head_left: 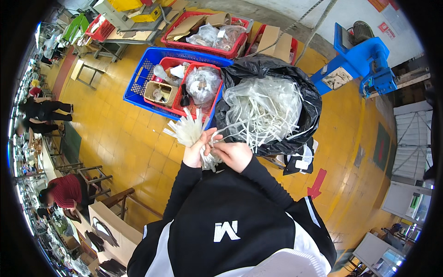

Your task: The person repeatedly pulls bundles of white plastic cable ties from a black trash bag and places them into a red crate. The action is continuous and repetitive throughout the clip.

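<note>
Off-white, translucent strips, apparently plastic, were gathered into a long bundle (185, 130) just ahead of the black-and-white jersey (203, 194). Its fanned end pointed up and left; its other end showed below the hands. Left hand (199, 148): fingers wrapped around the bundle's middle, clamped on it. Right hand (233, 154): thumb and fingers drawn together at the bundle's right side. Whether they pinched the thin pale strip (219, 132) looping there could not be told.

Handling notes (judgement): the left grip was best kept firm and narrow, since slick strips would likely slide lengthwise if it slackened. Right-hand work seemed better done close to that grip, where the bundle was tightest, with even tension and no sharp tug. Squaring the fanned ends would have helped.

Just beyond the hands, a large black plastic bag (313, 99) stood open around a clear plastic liner (251, 92) with a tangle of loose white strips (267, 127). Any strip leading from there was best freed from the tangle before being pulled. Left of it sat a blue perforated plastic crate (136, 87) containing red plastic trays (211, 111); farther back, a red plastic crate (168, 42) held cardboard and bagged pieces.
</note>
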The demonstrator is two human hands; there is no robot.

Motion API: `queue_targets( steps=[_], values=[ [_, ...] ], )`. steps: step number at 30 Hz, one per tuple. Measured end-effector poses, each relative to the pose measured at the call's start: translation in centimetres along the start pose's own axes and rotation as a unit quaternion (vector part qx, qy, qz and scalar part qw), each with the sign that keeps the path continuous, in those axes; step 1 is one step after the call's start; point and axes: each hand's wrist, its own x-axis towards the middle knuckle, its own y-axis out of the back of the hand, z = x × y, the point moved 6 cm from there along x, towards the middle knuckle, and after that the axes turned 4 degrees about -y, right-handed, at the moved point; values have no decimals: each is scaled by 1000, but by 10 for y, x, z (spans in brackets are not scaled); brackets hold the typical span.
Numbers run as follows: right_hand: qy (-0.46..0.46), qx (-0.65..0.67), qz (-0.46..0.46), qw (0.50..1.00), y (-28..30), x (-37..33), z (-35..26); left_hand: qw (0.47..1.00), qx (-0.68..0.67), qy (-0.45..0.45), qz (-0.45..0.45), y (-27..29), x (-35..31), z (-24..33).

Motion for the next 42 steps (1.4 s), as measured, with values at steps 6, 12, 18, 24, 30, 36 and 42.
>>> queue_targets(
  steps=[6, 12, 18, 24, 30, 36, 42],
  values=[
    [-52, 50, 43, 996, 16, -10, 42, 983, -105, -111, 104, 41, 6, 38],
    [-182, 330, -29, 926, 80, -53, 89, 977, -82, -116, 159, 92, 3, 53],
    [21, 404, 93, 910, 107, -45, 71, 997, -4, -27, 70, 78, 14, 16],
    [-48, 390, -253, 884, 7, -27, 21, 990, -32, -77, 117, 27, 4, 21],
    [-205, 679, -110, 696, -39, 0, 54, 993, 5, -82, 82, 18, 4, 20],
    [-154, 715, 41, 681, 26, 7, 80, 995, 72, -50, 39, 26, -6, 3],
    [-156, 472, -50, 866, 4, 10, 70, 994, 68, -47, 65, 30, -11, 6]
  ],
)
